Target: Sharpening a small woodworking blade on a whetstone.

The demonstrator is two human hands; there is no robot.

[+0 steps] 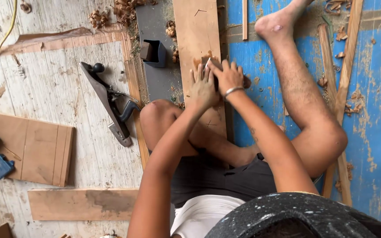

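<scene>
the wooden board [198,31] lies lengthwise on the floor before you. both your hands press side by side on a small tool, mostly hidden; left hand [202,88] flat, right hand [228,77] gripping over it, arms stretched forward. a hand plane [111,103] rests well to the left.

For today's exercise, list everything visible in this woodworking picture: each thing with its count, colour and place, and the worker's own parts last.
Long plank: one, brown, centre, under both hands.
Hand plane: one, dark, on the floor, left of the plank.
Dark open box: one, beside the plank.
Wooden panel: one, brown, far left.
Board: one, brown, lower left.
Wood shavings: many, tan, top.
Yellow cable: one, top left.
Blue floor sheet: right.
Left hand: pressing on the plank.
Right hand: bracelet on wrist, pressing a small object to the plank.
</scene>
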